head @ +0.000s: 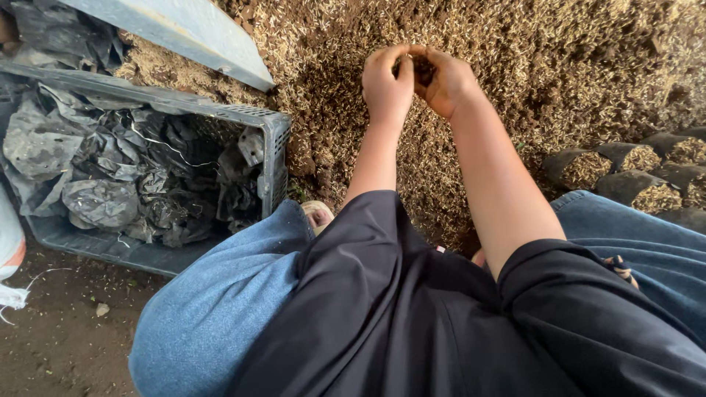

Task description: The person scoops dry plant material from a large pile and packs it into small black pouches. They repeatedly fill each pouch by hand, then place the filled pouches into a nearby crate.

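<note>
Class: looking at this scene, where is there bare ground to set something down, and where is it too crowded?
Free: the dirt floor at lower left, bordered by the grey crate and the person's knee. Crowded: the crate is stuffed with crumpled black bags; filled black bags line the right; the husk-and-soil heap covers the top, where the left hand and right hand meet.

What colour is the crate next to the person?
Grey, the plastic crate holds crumpled black bags; the head view shows it.

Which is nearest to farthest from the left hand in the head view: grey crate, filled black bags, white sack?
From the left hand:
1. Grey crate, to its left, holding crumpled black bags.
2. Filled black bags, far right, beyond the right hand.
3. White sack, at the left edge.
</note>
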